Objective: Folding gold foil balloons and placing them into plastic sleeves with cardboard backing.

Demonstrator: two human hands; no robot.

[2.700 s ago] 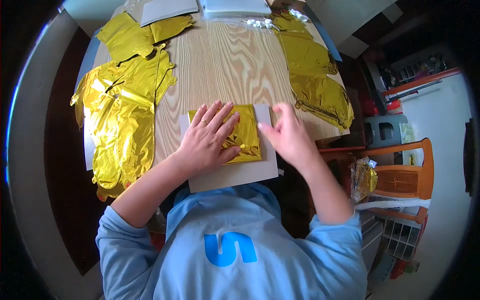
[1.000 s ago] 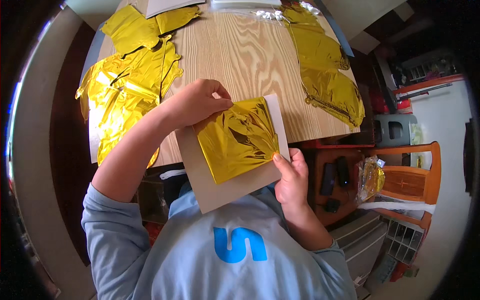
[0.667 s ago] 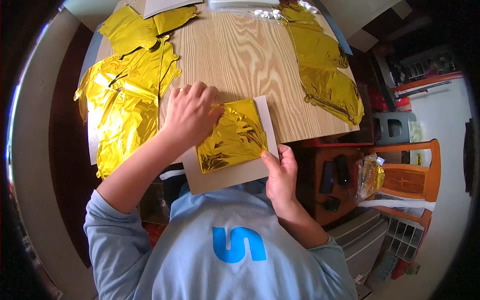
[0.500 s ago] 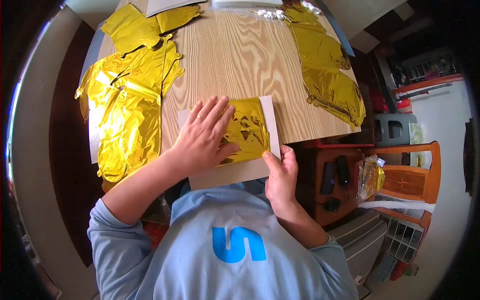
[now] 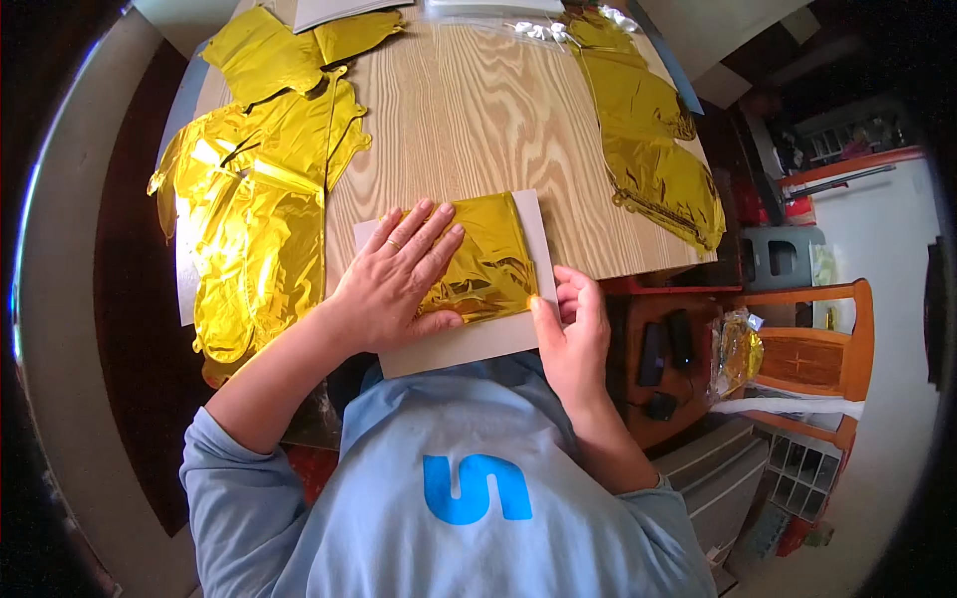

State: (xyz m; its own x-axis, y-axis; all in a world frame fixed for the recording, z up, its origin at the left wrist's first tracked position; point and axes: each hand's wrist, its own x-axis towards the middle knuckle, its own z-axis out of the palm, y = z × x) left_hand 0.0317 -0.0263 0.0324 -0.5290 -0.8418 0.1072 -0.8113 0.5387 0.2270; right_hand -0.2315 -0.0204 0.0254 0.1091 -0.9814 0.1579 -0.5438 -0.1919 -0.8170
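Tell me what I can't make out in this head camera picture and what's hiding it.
All in the head view:
Left part of the folded gold foil: covered by the left hand.
Underside of the grey card: hidden by its own upper face.
Far side of the grey sheets: cut off by the top edge.
Contents of the clear bag: too small, with creased plastic over them.

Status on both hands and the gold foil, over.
Left hand flat on gold foil, covering its left part. Right hand at right edge of card. Foil atop card.
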